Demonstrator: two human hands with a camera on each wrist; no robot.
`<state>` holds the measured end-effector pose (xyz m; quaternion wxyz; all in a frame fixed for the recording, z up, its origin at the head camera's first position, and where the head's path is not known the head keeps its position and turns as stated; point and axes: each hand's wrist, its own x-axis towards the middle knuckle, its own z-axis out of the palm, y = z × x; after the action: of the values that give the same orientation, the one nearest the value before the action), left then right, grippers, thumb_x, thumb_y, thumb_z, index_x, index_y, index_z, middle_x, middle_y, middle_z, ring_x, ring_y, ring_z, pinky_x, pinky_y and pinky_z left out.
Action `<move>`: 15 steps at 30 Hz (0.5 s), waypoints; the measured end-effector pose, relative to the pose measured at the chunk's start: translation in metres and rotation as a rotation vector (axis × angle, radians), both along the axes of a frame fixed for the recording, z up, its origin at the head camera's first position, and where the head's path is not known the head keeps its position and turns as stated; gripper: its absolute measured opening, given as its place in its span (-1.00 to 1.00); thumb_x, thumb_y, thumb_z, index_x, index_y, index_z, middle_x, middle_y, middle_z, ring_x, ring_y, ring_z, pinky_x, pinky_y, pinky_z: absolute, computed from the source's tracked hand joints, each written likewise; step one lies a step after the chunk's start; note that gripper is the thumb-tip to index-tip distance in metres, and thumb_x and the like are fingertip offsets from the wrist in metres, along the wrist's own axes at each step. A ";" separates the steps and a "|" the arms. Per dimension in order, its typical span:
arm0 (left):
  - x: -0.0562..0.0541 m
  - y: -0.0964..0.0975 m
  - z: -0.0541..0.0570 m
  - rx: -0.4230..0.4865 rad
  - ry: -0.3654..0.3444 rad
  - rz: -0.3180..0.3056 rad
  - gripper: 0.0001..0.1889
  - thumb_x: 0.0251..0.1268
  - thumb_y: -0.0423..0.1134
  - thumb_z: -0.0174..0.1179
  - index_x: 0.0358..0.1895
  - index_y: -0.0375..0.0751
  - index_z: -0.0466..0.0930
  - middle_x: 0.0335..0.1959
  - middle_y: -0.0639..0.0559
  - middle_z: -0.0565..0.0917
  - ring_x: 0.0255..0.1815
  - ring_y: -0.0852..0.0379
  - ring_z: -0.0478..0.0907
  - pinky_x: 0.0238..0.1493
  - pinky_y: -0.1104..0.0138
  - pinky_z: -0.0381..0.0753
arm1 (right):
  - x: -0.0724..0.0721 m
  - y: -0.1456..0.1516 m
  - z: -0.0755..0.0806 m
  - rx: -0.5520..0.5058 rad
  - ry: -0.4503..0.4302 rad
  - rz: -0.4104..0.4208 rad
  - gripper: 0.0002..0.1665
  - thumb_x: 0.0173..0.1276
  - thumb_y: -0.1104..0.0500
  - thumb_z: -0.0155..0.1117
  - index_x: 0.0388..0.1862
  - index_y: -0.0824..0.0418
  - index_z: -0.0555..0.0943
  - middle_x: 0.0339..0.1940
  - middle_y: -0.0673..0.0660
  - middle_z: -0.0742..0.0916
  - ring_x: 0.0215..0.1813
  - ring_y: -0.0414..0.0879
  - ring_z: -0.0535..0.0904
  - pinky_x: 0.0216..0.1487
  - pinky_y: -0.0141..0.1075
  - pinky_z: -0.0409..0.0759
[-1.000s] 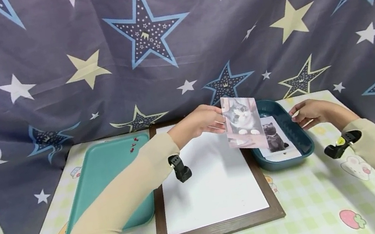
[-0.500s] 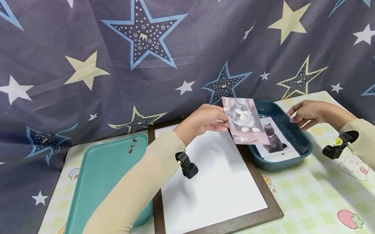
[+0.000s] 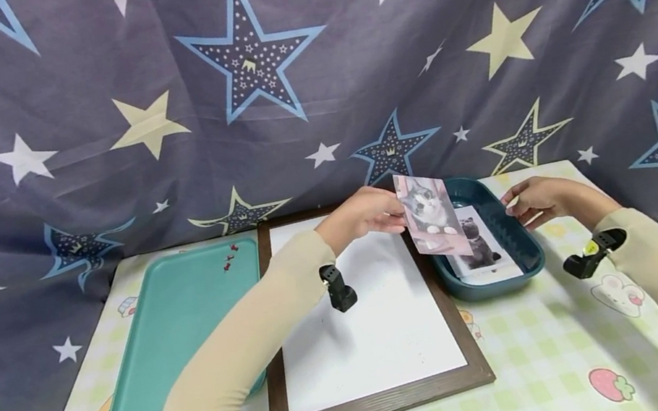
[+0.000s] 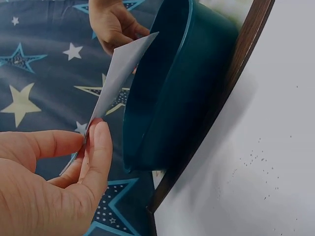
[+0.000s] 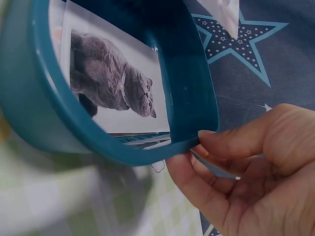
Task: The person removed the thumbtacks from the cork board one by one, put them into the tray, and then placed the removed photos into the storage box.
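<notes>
My left hand (image 3: 370, 214) pinches the left edge of a cat photo (image 3: 432, 216) between thumb and fingers, holding it above the left part of a dark teal basin (image 3: 523, 241). The photo shows a grey-and-white cat on pink; its pale back (image 4: 118, 73) faces the left wrist view. My right hand (image 3: 538, 199) grips the basin's right rim, thumb over the top and fingers outside, plain in the right wrist view. Inside the basin lies another photo (image 5: 113, 73), of a grey cat with a collar, with more paper edges visible beneath it.
A white board (image 3: 367, 346) with a brown wooden frame (image 3: 384, 405) lies mid-table, pocked with small holes. Left of it is a turquoise tray (image 3: 186, 333) with several red push pins (image 3: 230, 257). A star-patterned curtain (image 3: 303, 56) hangs behind the checked tablecloth (image 3: 541, 359).
My left hand has shifted slightly right with the cat photo, which now tilts a little more. My right hand stays on the basin's rim. The whole head view has drifted slightly.
</notes>
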<state>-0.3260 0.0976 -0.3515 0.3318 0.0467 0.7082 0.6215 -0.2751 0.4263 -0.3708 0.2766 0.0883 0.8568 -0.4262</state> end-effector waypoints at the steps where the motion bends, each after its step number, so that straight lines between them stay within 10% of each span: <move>1: 0.000 0.001 -0.001 0.002 -0.004 0.001 -0.49 0.37 -0.56 0.08 0.39 -0.47 0.36 -0.23 -0.12 0.51 -0.36 0.09 0.58 0.27 0.12 0.66 | 0.000 0.000 0.000 0.000 -0.002 0.000 -0.49 0.53 0.33 0.06 0.34 0.53 0.21 -0.34 0.01 0.62 -0.26 -0.16 0.60 -0.10 -0.22 0.73; 10: 0.000 0.008 -0.007 0.005 -0.009 0.019 -0.55 0.35 -0.57 0.08 0.30 -0.45 0.43 -0.32 -0.10 0.53 -0.42 0.12 0.58 0.24 0.16 0.69 | 0.000 0.001 -0.001 0.001 0.000 -0.003 -0.49 0.54 0.32 0.06 0.34 0.53 0.21 -0.34 0.01 0.62 -0.27 -0.16 0.60 -0.12 -0.23 0.74; 15: -0.002 0.014 -0.009 -0.004 -0.022 0.026 -0.71 0.35 -0.57 0.09 0.11 -0.42 0.54 -0.37 -0.07 0.55 -0.47 0.15 0.58 -0.14 0.35 0.80 | 0.000 -0.001 -0.001 -0.001 0.000 -0.011 -0.52 0.53 0.32 0.07 0.31 0.52 0.24 -0.38 0.00 0.59 -0.30 -0.17 0.58 -0.15 -0.26 0.73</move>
<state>-0.3279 0.1116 -0.3605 0.3317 0.0300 0.7061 0.6248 -0.2753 0.4257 -0.3715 0.2743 0.0929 0.8560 -0.4283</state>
